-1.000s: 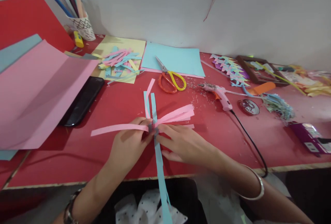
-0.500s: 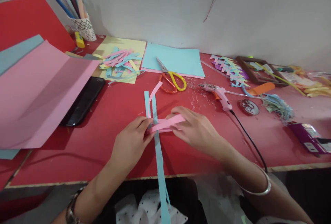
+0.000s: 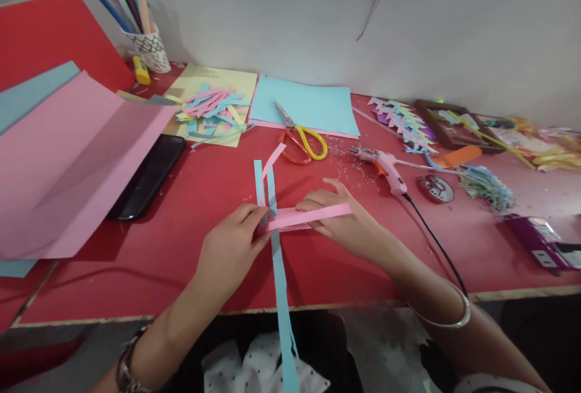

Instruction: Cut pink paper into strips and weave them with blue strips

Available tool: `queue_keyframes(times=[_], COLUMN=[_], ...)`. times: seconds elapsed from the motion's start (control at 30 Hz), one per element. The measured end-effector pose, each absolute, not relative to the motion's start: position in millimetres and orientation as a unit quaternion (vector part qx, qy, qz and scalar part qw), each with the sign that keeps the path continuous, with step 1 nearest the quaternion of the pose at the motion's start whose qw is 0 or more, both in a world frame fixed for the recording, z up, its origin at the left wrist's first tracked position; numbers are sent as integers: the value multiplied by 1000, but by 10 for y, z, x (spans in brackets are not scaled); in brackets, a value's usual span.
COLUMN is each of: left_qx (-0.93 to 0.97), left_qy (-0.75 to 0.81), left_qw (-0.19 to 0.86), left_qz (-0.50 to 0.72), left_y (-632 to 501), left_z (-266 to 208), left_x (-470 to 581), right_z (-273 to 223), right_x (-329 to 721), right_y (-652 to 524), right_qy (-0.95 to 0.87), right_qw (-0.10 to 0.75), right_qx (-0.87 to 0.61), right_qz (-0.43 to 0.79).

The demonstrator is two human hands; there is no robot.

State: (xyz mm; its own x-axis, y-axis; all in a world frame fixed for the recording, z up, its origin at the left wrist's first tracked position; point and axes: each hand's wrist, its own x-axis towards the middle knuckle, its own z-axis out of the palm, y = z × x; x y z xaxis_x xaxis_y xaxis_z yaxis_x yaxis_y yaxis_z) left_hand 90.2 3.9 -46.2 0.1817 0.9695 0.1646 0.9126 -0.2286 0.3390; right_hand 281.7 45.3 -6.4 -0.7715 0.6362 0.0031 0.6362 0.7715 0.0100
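Note:
My left hand (image 3: 233, 241) pinches several paper strips where they cross, with its fingertips closed on the fold. Long light blue strips (image 3: 280, 278) run through this crossing, hanging over the table edge toward my lap. A short pink strip end (image 3: 273, 157) sticks up and away beyond my left fingertips. To the right, a folded pink paper strip (image 3: 295, 218) stretches toward my right hand (image 3: 333, 214). The right fingers are bent together around the pink layers, little finger raised; the strip's free end lies across them. The exact grip underneath is hidden.
Scissors (image 3: 302, 135) lie just beyond the strips, before blue sheets (image 3: 304, 102). A pink glue gun (image 3: 381, 166) with a black cord is at right. Cut strips (image 3: 213, 108) are heaped at back left. A phone (image 3: 147, 178) lies partly under a large pink sheet (image 3: 77, 169).
My right hand has shifted slightly right along the pink strip, and the strip's free end now extends farther right over the fingers. My left hand has stayed at the crossing.

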Motion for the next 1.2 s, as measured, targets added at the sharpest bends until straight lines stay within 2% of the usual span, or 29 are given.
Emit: queue_keyframes(times=[0.13, 0.3, 0.5, 0.6, 0.7, 0.8, 0.93, 1.2], left_qx=[775, 774, 764, 755, 751, 753, 754, 757], left_qy=[600, 597, 631, 645, 646, 637, 634, 613], left_qw=[68, 37, 44, 49, 61, 80, 89, 136], left_qz=[188, 207, 126, 108, 119, 146, 146, 179], left_y=[34, 26, 33, 41, 43, 39, 33, 36], left_z=[-495, -503, -391, -373, -380, -383, -370, -372], left_x=[890, 897, 917, 909, 901, 896, 885, 861], right_z=[22, 156, 105, 82, 96, 80, -57, -232], right_x=[2748, 2527, 2319, 2334, 2442, 2597, 2725, 2570], right_y=[510, 603, 665, 671, 648, 558, 352, 118], right_qy=[931, 912, 854, 829, 846, 886, 924, 954], right_qw=[-31, -48, -115, -127, -130, -133, -79, -85], right_qx=[359, 353, 307, 283, 285, 302, 311, 283], right_qz=[-57, -202, -405, -465, -432, -325, -209, -44])
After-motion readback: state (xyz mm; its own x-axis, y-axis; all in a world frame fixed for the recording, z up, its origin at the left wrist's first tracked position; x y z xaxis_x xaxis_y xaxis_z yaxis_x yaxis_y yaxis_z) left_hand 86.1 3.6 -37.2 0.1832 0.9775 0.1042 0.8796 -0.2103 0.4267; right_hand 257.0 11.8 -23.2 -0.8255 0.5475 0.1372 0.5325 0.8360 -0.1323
